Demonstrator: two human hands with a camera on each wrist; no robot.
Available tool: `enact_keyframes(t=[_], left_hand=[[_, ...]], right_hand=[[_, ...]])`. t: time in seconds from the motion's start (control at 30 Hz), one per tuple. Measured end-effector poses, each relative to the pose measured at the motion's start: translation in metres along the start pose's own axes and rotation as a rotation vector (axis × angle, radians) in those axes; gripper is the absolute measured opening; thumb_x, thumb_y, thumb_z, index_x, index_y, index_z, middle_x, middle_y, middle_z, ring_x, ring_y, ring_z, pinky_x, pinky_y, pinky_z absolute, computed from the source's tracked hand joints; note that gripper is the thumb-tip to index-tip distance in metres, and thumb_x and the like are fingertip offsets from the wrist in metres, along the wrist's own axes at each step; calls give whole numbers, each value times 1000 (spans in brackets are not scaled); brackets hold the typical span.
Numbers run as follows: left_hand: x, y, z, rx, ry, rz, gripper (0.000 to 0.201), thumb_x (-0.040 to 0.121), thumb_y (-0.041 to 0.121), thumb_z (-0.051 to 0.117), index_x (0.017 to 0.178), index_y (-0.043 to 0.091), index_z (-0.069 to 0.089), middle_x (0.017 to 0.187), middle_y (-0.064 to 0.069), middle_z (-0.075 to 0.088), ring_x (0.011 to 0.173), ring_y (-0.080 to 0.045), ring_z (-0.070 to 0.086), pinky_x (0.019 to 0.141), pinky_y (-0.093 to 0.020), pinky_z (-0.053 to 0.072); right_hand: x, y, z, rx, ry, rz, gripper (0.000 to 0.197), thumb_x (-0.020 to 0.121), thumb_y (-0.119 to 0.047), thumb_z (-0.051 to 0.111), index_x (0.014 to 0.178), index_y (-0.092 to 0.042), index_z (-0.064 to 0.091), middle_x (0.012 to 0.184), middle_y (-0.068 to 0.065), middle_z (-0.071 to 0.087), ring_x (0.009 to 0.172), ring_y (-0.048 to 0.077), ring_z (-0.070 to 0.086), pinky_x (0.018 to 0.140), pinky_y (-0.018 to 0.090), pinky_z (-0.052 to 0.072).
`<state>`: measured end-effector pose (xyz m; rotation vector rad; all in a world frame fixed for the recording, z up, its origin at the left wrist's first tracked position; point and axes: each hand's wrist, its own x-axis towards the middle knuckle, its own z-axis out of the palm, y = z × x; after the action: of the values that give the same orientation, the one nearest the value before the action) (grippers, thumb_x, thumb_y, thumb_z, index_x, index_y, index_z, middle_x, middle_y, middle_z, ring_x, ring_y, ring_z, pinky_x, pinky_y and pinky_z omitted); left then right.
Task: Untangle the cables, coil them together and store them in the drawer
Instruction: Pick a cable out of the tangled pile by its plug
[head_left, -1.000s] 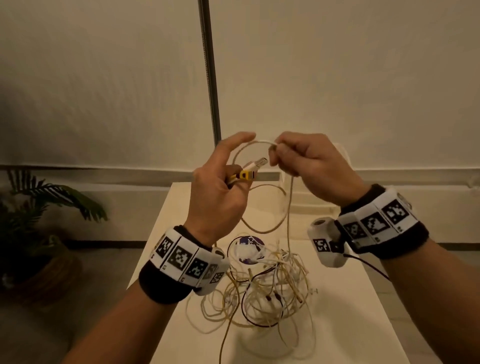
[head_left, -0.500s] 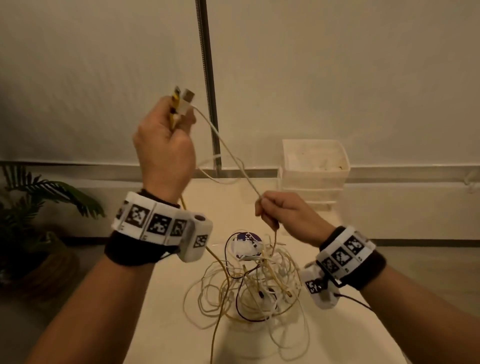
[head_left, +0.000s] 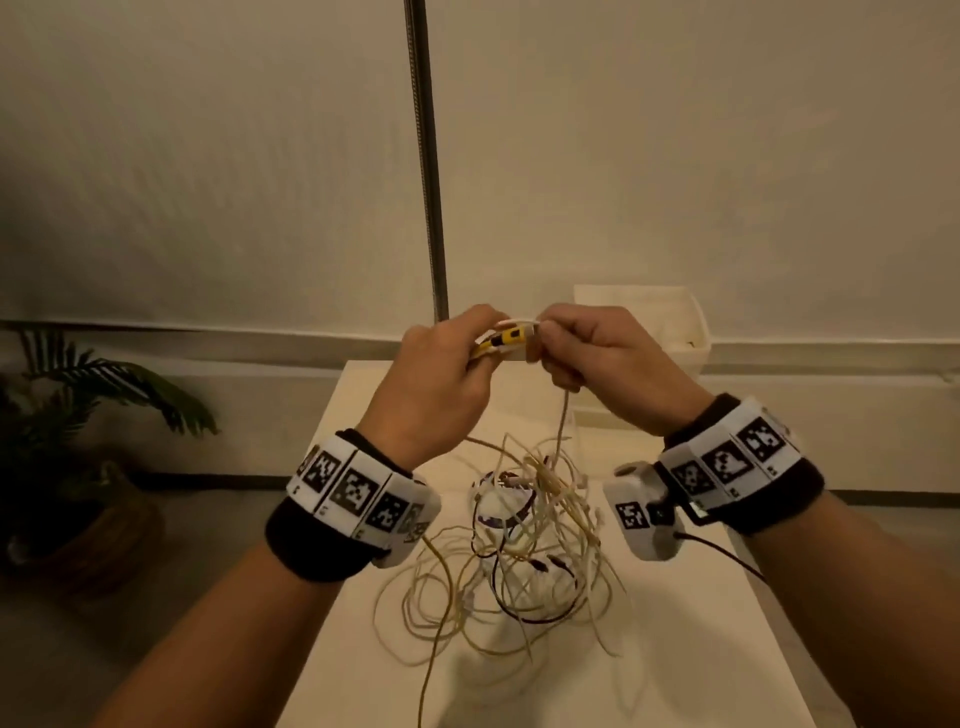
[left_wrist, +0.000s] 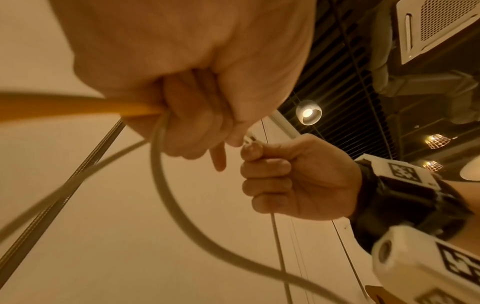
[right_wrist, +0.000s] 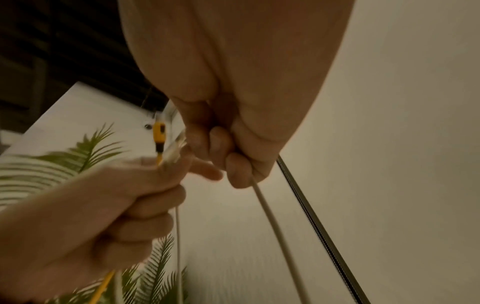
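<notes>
I am pinching the yellow plug (head_left: 506, 339) in my left hand (head_left: 436, 384) and feeding the white cable (head_left: 562, 415) with my clenched right hand (head_left: 608, 358), coiling above the tangle (head_left: 524, 545) on the table (head_left: 701, 649).

hidden: cable (head_left: 563, 415) inside curled right fingers (right_wrist: 218, 144) | drawer unit (head_left: 675, 322) — partly (behind hands)

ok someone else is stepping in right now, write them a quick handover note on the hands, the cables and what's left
Left hand: grips the yellow plug end and white cable loops.
Right hand: pinches the white cable that runs down to the pile.
Cable tangle: mostly still knotted on the table.
Drawer unit: at the table's far end.
Done: a first loop or so.
Left: untangling, coiling, storing.
</notes>
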<state>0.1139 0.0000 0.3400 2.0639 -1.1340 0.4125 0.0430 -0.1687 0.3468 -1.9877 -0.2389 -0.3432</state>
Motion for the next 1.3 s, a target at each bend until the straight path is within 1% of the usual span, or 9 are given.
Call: enact_keyframes(t=[0.13, 0.23, 0.33, 0.47, 0.7, 0.97, 1.07, 1.2, 1.3], left_hand=[[2, -5, 2, -69, 52, -42, 20, 94, 10, 52, 77, 18, 48, 62, 0, 54, 62, -22, 49, 58, -33, 32], [4, -2, -1, -183, 106, -81, 18, 95, 13, 50, 78, 13, 55, 68, 0, 60, 67, -19, 56, 63, -37, 45], [10, -4, -10, -251, 272, -151, 20, 95, 13, 48, 77, 10, 57, 65, 1, 54, 58, -15, 47, 57, -35, 39], [3, -10, -16, -204, 313, -160, 22, 96, 14, 46, 77, 7, 56, 60, 5, 48, 57, -10, 42, 51, -22, 32], [-3, -15, -14, -168, 186, -145, 24, 96, 9, 48, 73, 15, 49, 57, 6, 43, 54, -9, 38, 51, -23, 27], [-6, -15, -13, -172, 162, -166, 25, 96, 7, 48, 73, 16, 50, 57, 7, 44, 54, -8, 39, 49, -20, 26], [-6, -18, -13, -183, 151, -175, 26, 95, 6, 48, 73, 19, 50, 57, 13, 46, 54, -6, 40, 50, -18, 26], [-8, -17, -10, -153, 97, -178, 24, 95, 7, 49, 75, 19, 51, 56, 10, 45, 56, -7, 42, 51, -22, 26], [-12, -20, -5, -122, 5, -209, 14, 95, 12, 54, 83, 20, 56, 59, 12, 50, 55, -3, 46, 51, -22, 29]], right_hand=[[2, 6, 3, -35, -56, -5, 27, 102, -14, 39, 85, -9, 59, 61, 4, 47, 55, 13, 42, 56, 28, 37], [-9, 33, 21, 20, -69, 38, 26, 103, -11, 37, 87, -11, 57, 63, 1, 50, 56, 11, 47, 57, 23, 42], [-30, 71, 48, 7, -109, 163, 29, 103, -15, 38, 79, -19, 54, 63, -2, 53, 58, 13, 51, 61, 30, 45], [-26, 86, 41, 166, 73, 245, 27, 101, -6, 38, 82, -9, 56, 63, 5, 52, 59, 18, 49, 62, 34, 44], [-29, 72, 35, 203, 95, 166, 22, 100, -4, 41, 89, -5, 61, 70, 10, 57, 65, 27, 56, 68, 46, 51], [-20, 69, 28, -239, 69, 75, 22, 95, -7, 53, 89, -19, 70, 85, -5, 67, 79, 2, 62, 76, 18, 48], [-21, 67, 25, -242, 116, 85, 22, 95, -6, 53, 89, -21, 68, 80, -12, 64, 68, -2, 58, 65, 10, 43], [-26, 63, 25, -355, -27, 125, 18, 96, -11, 52, 91, -17, 68, 84, -1, 66, 62, 5, 59, 59, 19, 48], [-25, 55, 20, -324, 45, 102, 19, 97, -9, 51, 88, -20, 64, 80, 4, 66, 64, 13, 62, 62, 27, 54]])
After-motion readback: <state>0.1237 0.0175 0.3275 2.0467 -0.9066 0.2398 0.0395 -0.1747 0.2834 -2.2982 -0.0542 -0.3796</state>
